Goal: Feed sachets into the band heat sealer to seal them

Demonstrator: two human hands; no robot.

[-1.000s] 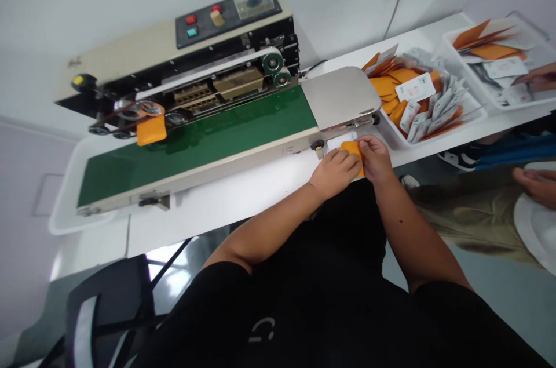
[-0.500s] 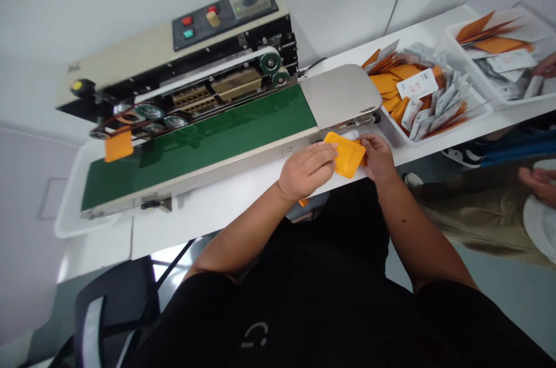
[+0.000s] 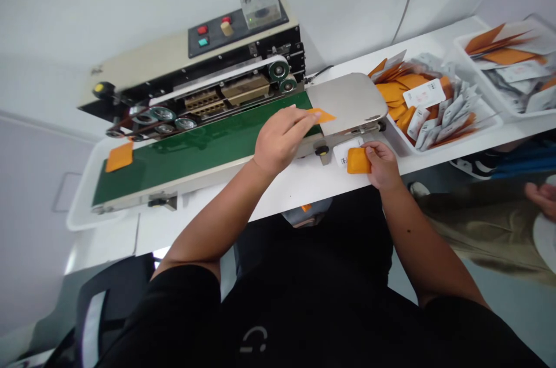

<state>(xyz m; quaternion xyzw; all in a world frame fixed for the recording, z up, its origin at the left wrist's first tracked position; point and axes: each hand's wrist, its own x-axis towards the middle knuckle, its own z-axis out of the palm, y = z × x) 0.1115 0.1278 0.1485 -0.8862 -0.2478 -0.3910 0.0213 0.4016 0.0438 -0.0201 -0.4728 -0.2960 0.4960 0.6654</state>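
My left hand [image 3: 280, 139] pinches an orange pouch [image 3: 322, 116] and holds it over the right end of the green conveyor belt [image 3: 195, 150], beside the steel feed plate [image 3: 347, 98]. My right hand [image 3: 382, 165] rests on the white table edge, its fingers closed on a small stack of orange pouches [image 3: 358, 160] lying on white ones. Another orange pouch [image 3: 119, 156] sits at the belt's left end. The sealing machine [image 3: 195, 66] stands behind the belt.
A white tray [image 3: 438, 142] of orange and white pouches stands right of the feed plate, with a second tray [image 3: 473, 61] farther right. A white bin [image 3: 87, 220] sits under the belt's left end. Another person's hand [image 3: 538, 197] shows at the right edge.
My left hand has lifted one orange pouch off the stack and carried it up and left over the belt. The pouch on the belt has travelled left, out of the sealer.
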